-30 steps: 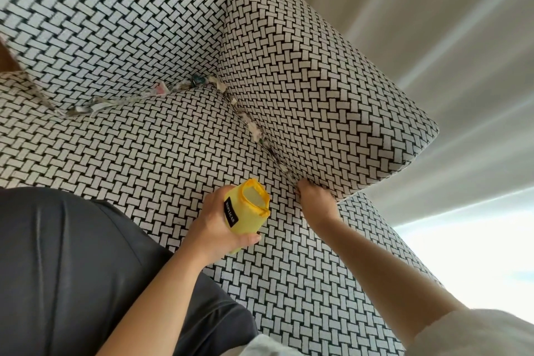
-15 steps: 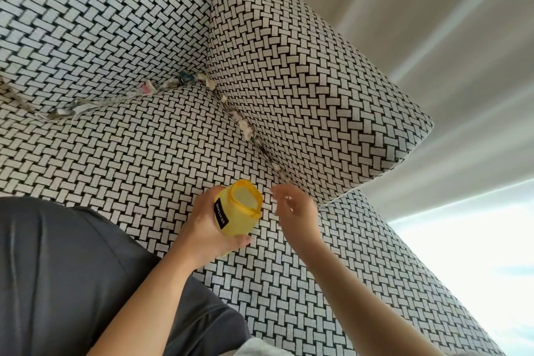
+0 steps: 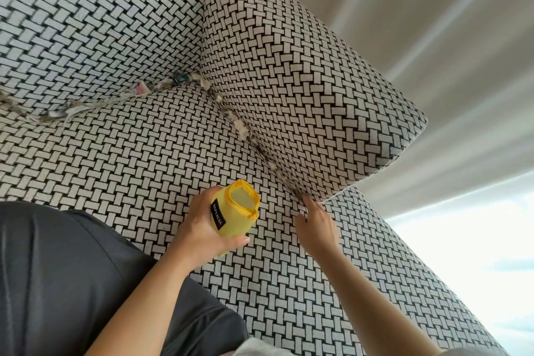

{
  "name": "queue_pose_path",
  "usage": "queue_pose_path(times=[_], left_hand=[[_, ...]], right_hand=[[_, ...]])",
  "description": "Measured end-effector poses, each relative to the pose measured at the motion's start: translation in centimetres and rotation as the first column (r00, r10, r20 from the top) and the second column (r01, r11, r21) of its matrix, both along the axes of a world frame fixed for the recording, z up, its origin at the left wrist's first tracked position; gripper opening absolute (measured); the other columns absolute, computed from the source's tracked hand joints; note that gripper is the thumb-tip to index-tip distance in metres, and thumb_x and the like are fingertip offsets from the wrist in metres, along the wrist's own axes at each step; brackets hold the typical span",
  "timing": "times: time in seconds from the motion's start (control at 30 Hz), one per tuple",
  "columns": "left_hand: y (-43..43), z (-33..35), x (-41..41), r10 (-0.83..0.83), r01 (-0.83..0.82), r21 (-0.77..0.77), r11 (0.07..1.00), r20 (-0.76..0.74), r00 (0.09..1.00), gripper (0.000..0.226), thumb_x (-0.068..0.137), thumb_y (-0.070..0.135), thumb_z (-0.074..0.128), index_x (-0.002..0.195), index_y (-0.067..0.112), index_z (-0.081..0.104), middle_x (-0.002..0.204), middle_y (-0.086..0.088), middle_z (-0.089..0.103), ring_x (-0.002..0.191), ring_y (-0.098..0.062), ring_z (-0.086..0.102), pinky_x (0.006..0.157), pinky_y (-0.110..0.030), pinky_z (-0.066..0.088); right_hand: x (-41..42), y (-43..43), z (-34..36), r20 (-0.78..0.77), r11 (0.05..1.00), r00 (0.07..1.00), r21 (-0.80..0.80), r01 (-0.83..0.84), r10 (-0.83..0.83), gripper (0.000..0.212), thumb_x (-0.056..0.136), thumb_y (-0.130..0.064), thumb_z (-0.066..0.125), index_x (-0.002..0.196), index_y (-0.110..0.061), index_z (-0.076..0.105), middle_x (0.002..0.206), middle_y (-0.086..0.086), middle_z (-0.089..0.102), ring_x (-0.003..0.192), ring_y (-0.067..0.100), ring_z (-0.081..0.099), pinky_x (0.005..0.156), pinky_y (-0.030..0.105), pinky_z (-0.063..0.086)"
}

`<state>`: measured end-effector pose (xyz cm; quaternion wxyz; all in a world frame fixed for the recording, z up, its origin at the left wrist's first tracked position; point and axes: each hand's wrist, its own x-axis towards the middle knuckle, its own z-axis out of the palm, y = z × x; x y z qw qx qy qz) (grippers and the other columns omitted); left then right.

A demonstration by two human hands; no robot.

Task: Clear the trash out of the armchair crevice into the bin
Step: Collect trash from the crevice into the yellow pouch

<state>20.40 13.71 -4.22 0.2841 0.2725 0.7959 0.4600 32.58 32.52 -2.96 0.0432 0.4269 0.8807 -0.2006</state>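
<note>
On the b&w woven armchair [image 3: 115,167], our left grip [image 3: 199,228] wraps the yellow bin [image 3: 234,217], while the right grip [image 3: 316,225] pokes the crevice [image 3: 277,167] near the trash [image 3: 242,127], can't tell if pinching.

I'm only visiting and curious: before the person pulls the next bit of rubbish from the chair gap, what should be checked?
1. Left hand holds the yellow bin, mouth open: ok.
2. Right hand at the near end of the crevice: ok.
3. Right hand's grip holding anything: cannot tell.
4. Crevice cleared: not ok, trash lies along both seams.
</note>
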Motion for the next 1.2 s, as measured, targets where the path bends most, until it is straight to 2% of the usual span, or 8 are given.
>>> queue_pose_path(times=[0.13,0.33,0.5,0.67,0.83,0.93,1.1,1.2], left_hand=[[0.0,-0.1,-0.1,-0.001,0.001,-0.001,1.0,0.008,1.0,0.093,0.055,0.039,0.086,0.129,0.033,0.03,0.121,0.01,0.032,0.108,-0.009,0.043,0.088,-0.029,0.04],[0.0,0.0,-0.1,-0.003,0.003,-0.009,1.0,0.016,1.0,0.092,0.055,0.04,0.085,0.128,0.035,0.029,0.121,0.011,0.032,0.109,-0.008,0.043,0.089,-0.029,0.04],[0.1,0.2,-0.1,-0.004,0.004,-0.022,1.0,0.008,1.0,0.093,0.056,0.041,0.085,0.13,0.034,0.028,0.122,0.012,0.03,0.109,-0.007,0.041,0.087,-0.027,0.038],[0.1,0.2,-0.2,-0.005,0.005,-0.02,1.0,0.004,1.0,0.093,0.056,0.043,0.085,0.13,0.034,0.029,0.121,0.013,0.03,0.108,-0.007,0.042,0.086,-0.026,0.038],[0.1,-0.2,-0.3,-0.003,0.004,-0.007,1.0,0.043,0.999,0.094,0.053,0.046,0.084,0.129,0.036,0.03,0.123,0.012,0.032,0.11,-0.008,0.041,0.086,-0.027,0.039],[0.1,-0.2,-0.4,-0.028,0.028,0.001,1.0,0.035,0.999,0.101,0.045,0.06,0.076,0.13,0.035,0.029,0.123,0.011,0.032,0.111,-0.008,0.041,0.086,-0.026,0.04],[0.0,-0.1,-0.3,-0.015,0.016,-0.006,1.0,0.059,0.998,0.095,0.053,0.049,0.083,0.13,0.037,0.027,0.124,0.013,0.032,0.111,-0.008,0.041,0.088,-0.029,0.039],[-0.1,0.1,-0.4,-0.019,0.017,0.018,1.0,0.075,0.997,0.09,0.054,0.047,0.083,0.125,0.041,0.028,0.124,0.013,0.033,0.111,-0.007,0.042,0.088,-0.029,0.039]], right_hand=[[-0.1,-0.2,-0.3,-0.047,1.0,0.999,0.023,-0.008,0.009,0.053,0.089,-0.006,0.039,0.142,-0.012,0.032,0.141,0.006,0.044,0.095,0.015,0.058,0.069,0.027,0.055],[-2.7,-0.7,-0.9,0.19,0.997,0.98,-0.043,0.063,-0.054,0.05,0.091,-0.017,0.036,0.139,-0.009,0.024,0.138,0.013,0.039,0.118,0.025,0.044,0.097,0.036,0.041],[-2.3,-1.0,-1.0,0.09,0.995,0.993,-0.056,0.081,-0.076,0.059,0.088,-0.014,0.039,0.144,-0.011,0.021,0.145,0.011,0.033,0.124,0.023,0.041,0.101,0.035,0.035],[-3.3,-0.9,0.3,-0.091,0.978,0.977,0.096,-0.185,0.194,0.053,0.091,-0.007,0.037,0.143,-0.015,0.028,0.147,0.002,0.031,0.116,0.019,0.052,0.084,0.033,0.052],[-9.3,0.0,2.0,0.189,0.948,0.957,0.191,-0.256,0.22,0.055,0.093,-0.009,0.047,0.142,-0.018,0.024,0.146,-0.001,0.029,0.105,0.021,0.057,0.077,0.032,0.049],[-11.6,0.6,2.5,0.383,0.87,0.876,0.272,-0.412,0.295,0.053,0.084,-0.003,0.06,0.132,-0.01,0.038,0.127,0.006,0.041,0.097,0.023,0.058,0.07,0.029,0.048],[-14.3,0.5,2.4,0.475,0.861,0.831,0.25,-0.444,0.291,0.029,0.087,-0.003,0.056,0.116,-0.008,0.055,0.109,0.009,0.059,0.099,0.022,0.058,0.073,0.029,0.048],[-15.1,0.4,2.6,0.529,0.836,0.792,0.249,-0.489,0.306,0.027,0.087,-0.003,0.057,0.114,-0.008,0.056,0.095,0.006,0.058,0.082,0.018,0.055,0.067,0.025,0.047]])
